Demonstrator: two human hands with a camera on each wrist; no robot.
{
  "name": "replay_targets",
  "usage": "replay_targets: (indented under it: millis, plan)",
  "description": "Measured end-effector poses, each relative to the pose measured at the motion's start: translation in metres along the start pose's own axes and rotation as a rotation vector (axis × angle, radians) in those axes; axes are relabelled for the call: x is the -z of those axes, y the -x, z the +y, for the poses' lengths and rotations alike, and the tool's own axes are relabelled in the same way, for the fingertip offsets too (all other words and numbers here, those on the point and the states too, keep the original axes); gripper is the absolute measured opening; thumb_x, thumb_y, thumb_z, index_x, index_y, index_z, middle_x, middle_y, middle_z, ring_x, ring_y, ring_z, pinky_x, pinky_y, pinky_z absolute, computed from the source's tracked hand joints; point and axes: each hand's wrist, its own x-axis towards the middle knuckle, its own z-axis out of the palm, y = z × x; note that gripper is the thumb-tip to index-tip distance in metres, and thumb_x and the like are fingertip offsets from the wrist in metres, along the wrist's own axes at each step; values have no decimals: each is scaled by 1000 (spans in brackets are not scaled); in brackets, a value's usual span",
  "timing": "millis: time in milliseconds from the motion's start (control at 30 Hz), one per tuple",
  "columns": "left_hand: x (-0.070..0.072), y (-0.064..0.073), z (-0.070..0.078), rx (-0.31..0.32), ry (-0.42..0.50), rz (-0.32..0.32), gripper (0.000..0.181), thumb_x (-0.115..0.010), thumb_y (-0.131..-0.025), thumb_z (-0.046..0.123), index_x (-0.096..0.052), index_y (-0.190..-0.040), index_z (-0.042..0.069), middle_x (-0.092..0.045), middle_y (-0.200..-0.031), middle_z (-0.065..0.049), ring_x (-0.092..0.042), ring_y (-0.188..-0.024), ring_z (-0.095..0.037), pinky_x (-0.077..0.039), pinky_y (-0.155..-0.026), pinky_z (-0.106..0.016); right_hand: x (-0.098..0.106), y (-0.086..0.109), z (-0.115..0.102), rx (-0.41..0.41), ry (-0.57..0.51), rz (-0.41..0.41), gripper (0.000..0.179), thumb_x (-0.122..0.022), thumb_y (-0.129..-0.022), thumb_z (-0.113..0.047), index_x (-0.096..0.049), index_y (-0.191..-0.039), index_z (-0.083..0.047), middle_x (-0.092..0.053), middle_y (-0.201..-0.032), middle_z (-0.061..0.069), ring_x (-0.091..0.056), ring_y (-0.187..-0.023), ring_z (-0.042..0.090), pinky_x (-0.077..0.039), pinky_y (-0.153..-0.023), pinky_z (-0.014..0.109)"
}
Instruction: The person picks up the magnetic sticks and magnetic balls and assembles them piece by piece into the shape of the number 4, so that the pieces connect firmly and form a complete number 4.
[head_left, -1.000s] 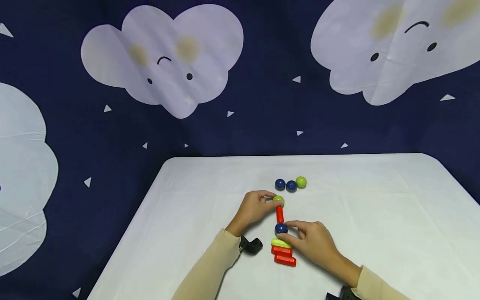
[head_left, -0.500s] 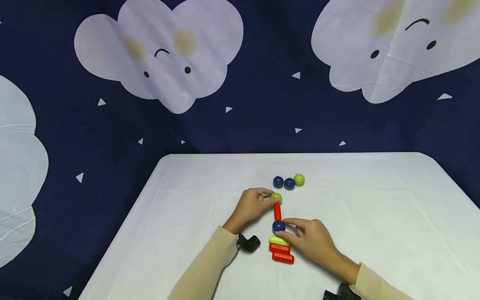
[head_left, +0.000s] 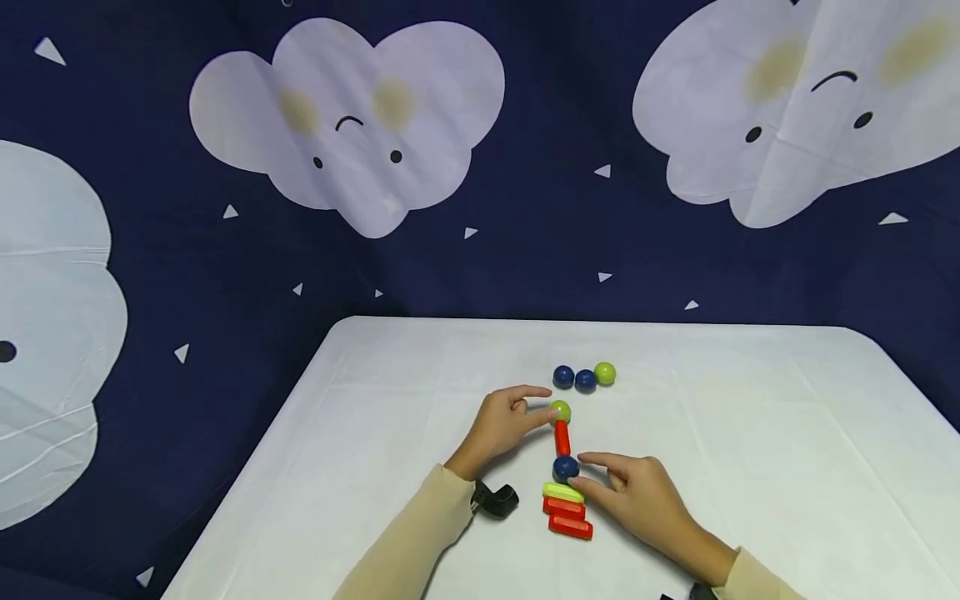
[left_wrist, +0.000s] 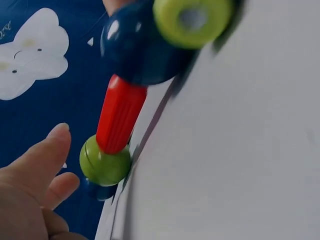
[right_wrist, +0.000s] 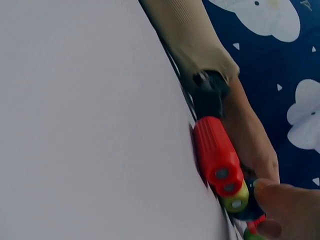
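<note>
In the head view my left hand [head_left: 498,427] has its index finger and thumb spread beside a green ball [head_left: 560,412]; the left wrist view shows a gap between those fingers and the ball. A red rod [head_left: 562,438] joins that ball to a blue ball [head_left: 566,469] nearer me. My right hand [head_left: 637,498] is at the blue ball's right side, index finger raised off it and thumb tip at its lower edge. Just below the blue ball lies a yellow-green rod [head_left: 563,492], crosswise. Metal discs show in the rod ends [right_wrist: 221,173] in the right wrist view.
Two red rods [head_left: 570,527] lie side by side below the yellow-green one. Beyond the left hand, two blue balls [head_left: 585,381] and a green ball [head_left: 605,373] sit in a row on the white table [head_left: 750,433]. A dark cloud-patterned cloth [head_left: 525,267] hangs behind.
Both hands have loosened: the left index finger has lifted off the green ball and the right fingers have opened away from the blue ball. The joined pieces keep their arrangement; the head view has shifted slightly.
</note>
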Motion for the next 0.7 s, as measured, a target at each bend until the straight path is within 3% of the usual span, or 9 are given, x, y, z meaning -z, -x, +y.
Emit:
replay_targets:
  millis: [167,300,467,700]
  plan:
    - [2,21,-5,-18,69,-30,30,-85,-86,35,-79,-113,24,-34,-54,6,-30,-49,-8,-25,-49,-24,6,9,4,3,-6,-25,25,-87,-83,-33,-81,-103,-19,-26,-50,-30,-21,-45,-10,-25,-42,19]
    - [1,34,-2,-79,120,-111,27,-86,-85,31,-80,-110,22,-31,-54,5,-27,-50,-8,-25,-50,-23,11,14,6,50,-34,-43,16,-88,-82,-28,-81,-96,-25,-25,-51,-31,-21,-46,-14,-25,-42,17]
    - [-2,37,3,-177,108,-207,29,-87,-83,34,-81,-109,21,-29,-56,6,-27,-51,-6,-25,-51,-22,13,14,8,132,-69,-57,14,-88,-83,-25,-79,-94,-29,-26,-53,-31,-20,-48,-18,-24,-41,14]
    - [-4,38,3,-172,65,-239,33,-91,-78,33,-80,-108,24,-30,-55,9,-28,-50,-3,-23,-50,-21,7,14,11,132,-61,-65,16,-87,-83,-27,-78,-94,-34,-26,-53,-31,-19,-48,-19,-23,-41,13]
